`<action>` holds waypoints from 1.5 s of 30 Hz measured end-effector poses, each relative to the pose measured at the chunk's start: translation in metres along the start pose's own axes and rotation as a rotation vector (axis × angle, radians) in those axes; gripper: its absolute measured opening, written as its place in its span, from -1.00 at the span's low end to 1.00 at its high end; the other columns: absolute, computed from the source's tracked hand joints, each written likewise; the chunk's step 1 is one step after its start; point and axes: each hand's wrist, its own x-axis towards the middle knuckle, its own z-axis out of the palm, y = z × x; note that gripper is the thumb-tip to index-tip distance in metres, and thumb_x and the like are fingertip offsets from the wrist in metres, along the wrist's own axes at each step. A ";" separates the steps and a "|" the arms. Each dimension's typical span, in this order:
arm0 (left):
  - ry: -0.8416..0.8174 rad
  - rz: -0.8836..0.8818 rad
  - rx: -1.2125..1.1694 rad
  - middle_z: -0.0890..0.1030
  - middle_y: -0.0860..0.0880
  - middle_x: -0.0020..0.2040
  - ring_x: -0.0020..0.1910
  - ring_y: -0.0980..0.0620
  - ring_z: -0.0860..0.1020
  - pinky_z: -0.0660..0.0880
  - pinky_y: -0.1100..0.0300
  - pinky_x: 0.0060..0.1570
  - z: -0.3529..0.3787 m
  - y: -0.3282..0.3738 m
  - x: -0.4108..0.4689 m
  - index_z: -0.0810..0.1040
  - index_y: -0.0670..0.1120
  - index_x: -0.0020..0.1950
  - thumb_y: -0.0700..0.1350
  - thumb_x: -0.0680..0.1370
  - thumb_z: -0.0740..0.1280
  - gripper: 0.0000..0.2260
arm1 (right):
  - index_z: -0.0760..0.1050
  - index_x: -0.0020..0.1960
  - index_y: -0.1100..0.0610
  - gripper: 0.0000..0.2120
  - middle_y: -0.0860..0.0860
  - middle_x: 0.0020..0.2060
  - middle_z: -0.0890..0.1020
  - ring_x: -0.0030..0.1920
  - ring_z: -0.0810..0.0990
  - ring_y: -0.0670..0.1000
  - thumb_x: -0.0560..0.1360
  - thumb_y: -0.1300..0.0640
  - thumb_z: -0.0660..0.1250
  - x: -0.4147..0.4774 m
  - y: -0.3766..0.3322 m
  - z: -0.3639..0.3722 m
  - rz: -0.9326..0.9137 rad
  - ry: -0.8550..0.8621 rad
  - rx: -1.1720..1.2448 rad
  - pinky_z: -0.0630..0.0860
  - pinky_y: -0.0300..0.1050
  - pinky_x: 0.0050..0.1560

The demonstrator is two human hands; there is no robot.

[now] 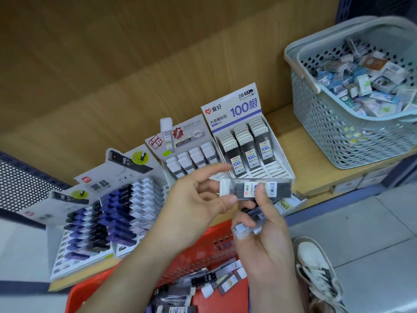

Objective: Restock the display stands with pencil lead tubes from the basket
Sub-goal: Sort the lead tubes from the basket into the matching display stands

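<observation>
Wooden shelf (316, 172), low, floor tiles to the right.

Grey basket (327, 123) stands at the shelf's right end. It has perforated walls and is heaped with small wrapped packets (361, 82); we cannot read what they are.

Red basket (203, 245) sits below the shelf edge, nearest us. Loose lead tubes (203, 279) lie jumbled in it, with dark bodies and white caps, one marked HB 0.7.

Four display stands in a row on the shelf. The far-left stand (74, 233) and the next stand (126, 195) are sloped cards packed with dark blue and black tubes. The middle stand (180, 136) holds four columns of white-capped tubes. The white box stand (234, 109), with "100" on its header card, holds three columns of tubes (250, 152) at the back, and its front slots are bare.

Left hand (198, 199): fingers half curled, thumb and forefinger closing on the capped end of one tube (255, 188).

Right hand (259, 233): thumb laid across that tube's middle, fingers curled round a bundle of spare tubes (248, 222) in the palm.

The tube lies level between both hands, just in front of the white box stand and above the red basket. Clear case, dark leads inside, white cap on the left end, and a label with a red heart mark and a barcode.

A pale shoe (316, 265) rests on the floor at lower right.
</observation>
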 end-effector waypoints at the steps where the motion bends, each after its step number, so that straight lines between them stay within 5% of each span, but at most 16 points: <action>1: 0.007 0.043 0.097 0.66 -0.04 -0.18 -0.21 -0.07 0.62 0.60 0.13 -0.13 -0.001 0.001 -0.003 0.57 0.21 0.14 -0.27 0.39 0.50 -0.53 | 0.55 -0.03 0.18 -0.64 0.03 -0.30 0.53 -0.46 0.40 -0.15 0.23 0.19 0.58 -0.002 0.001 0.002 0.019 0.011 -0.030 0.29 -0.38 -0.62; 3: 0.020 0.167 0.347 0.64 0.19 -0.19 -0.17 0.17 0.61 0.55 0.31 -0.07 -0.006 0.005 -0.009 0.58 0.22 0.18 -0.25 0.39 0.51 -0.52 | 0.46 -0.14 0.15 -0.87 -0.04 -0.42 0.40 -0.52 0.32 -0.17 0.37 0.20 0.40 -0.006 0.002 0.007 0.045 0.041 -0.043 0.24 -0.41 -0.63; 6: 0.023 0.299 0.593 0.57 0.33 -0.16 -0.17 0.31 0.58 0.50 0.41 -0.07 -0.010 0.011 -0.013 0.62 0.08 0.19 -0.16 0.36 0.55 -0.57 | 0.40 -0.16 0.14 -0.84 -0.05 -0.46 0.35 -0.55 0.30 -0.17 0.36 0.21 0.38 -0.007 0.001 0.011 0.047 0.073 -0.045 0.23 -0.41 -0.63; 11: 0.070 0.118 0.315 0.60 0.33 -0.21 -0.33 0.19 0.58 0.49 0.37 -0.19 -0.013 0.014 -0.018 0.61 0.16 0.09 -0.28 0.44 0.46 -0.63 | 0.53 -0.01 0.09 -0.89 -0.02 -0.24 0.57 -0.50 0.31 -0.15 0.46 0.13 0.36 -0.009 0.001 0.008 0.027 0.042 0.027 0.26 -0.40 -0.61; 17: -0.014 0.020 0.019 0.64 -0.02 -0.05 -0.07 -0.02 0.65 0.60 0.14 0.00 -0.011 0.016 -0.011 0.64 0.10 0.09 -0.29 0.46 0.43 -0.67 | 0.58 -0.10 0.10 -0.96 -0.05 -0.30 0.51 -0.46 0.35 -0.16 0.47 0.17 0.36 -0.005 -0.009 -0.007 -0.064 0.087 -0.075 0.28 -0.37 -0.60; 22: 0.132 0.058 0.029 0.66 -0.21 -0.12 -0.20 -0.12 0.62 0.61 0.08 -0.10 0.006 0.020 0.027 0.62 -0.04 -0.02 -0.41 0.48 0.36 -0.72 | 0.49 0.19 0.11 -0.76 -0.01 -0.25 0.54 -0.46 0.39 -0.11 0.58 0.02 0.31 0.002 -0.020 -0.014 -0.087 0.185 -0.126 0.28 -0.31 -0.63; 25: 0.189 0.145 0.184 0.64 -0.17 -0.18 -0.28 -0.01 0.55 0.58 0.03 -0.14 0.013 0.018 0.059 0.63 0.06 -0.03 -0.35 0.49 0.38 -0.71 | 0.50 0.13 0.03 -0.84 0.02 -0.24 0.57 -0.46 0.45 -0.09 0.63 0.14 0.17 0.005 -0.031 -0.015 -0.136 0.234 -0.085 0.26 -0.32 -0.65; 29: 0.201 0.185 0.344 0.61 0.08 -0.26 -0.44 0.17 0.44 0.37 0.34 -0.44 0.025 0.006 0.091 0.64 0.07 0.11 -0.26 0.55 0.33 -0.73 | 0.54 0.12 0.03 -0.81 -0.01 -0.37 0.47 -0.51 0.48 -0.13 0.62 0.17 0.18 0.007 -0.037 -0.016 -0.169 0.260 -0.129 0.22 -0.36 -0.69; 32: 0.208 0.228 0.444 0.64 0.10 -0.09 -0.25 0.25 0.49 0.47 0.41 -0.17 0.039 0.004 0.106 0.63 0.02 0.17 -0.26 0.56 0.30 -0.72 | 0.59 0.10 0.10 -0.79 0.04 -0.35 0.47 -0.47 0.48 -0.11 0.50 0.15 0.28 0.004 -0.042 -0.017 -0.191 0.235 -0.222 0.22 -0.34 -0.68; 35: 0.202 0.293 0.553 0.63 0.03 0.13 0.04 0.14 0.56 0.45 0.33 0.12 0.050 0.003 0.116 0.60 -0.01 0.22 -0.24 0.57 0.29 -0.73 | 0.63 -0.32 0.12 -0.73 0.06 -0.44 0.52 -0.53 0.41 -0.11 0.51 0.15 0.28 0.003 -0.048 -0.015 -0.182 0.233 -0.304 0.20 -0.34 -0.67; 40: 0.190 0.341 0.682 0.60 -0.01 0.18 0.15 0.05 0.54 0.41 0.26 0.21 0.061 -0.003 0.128 0.57 -0.03 0.28 -0.24 0.56 0.29 -0.69 | 0.52 -0.17 0.14 -0.90 0.06 -0.44 0.57 -0.48 0.52 -0.10 0.50 0.15 0.31 0.002 -0.048 -0.009 -0.190 0.277 -0.309 0.19 -0.35 -0.68; 45: 0.177 0.382 0.754 0.62 -0.06 0.14 0.12 0.00 0.55 0.43 0.22 0.15 0.059 -0.005 0.133 0.56 -0.05 0.28 -0.23 0.55 0.30 -0.69 | 0.49 -0.26 0.11 -0.84 0.08 -0.42 0.57 -0.48 0.52 -0.09 0.50 0.16 0.32 0.000 -0.046 -0.007 -0.187 0.308 -0.321 0.19 -0.35 -0.68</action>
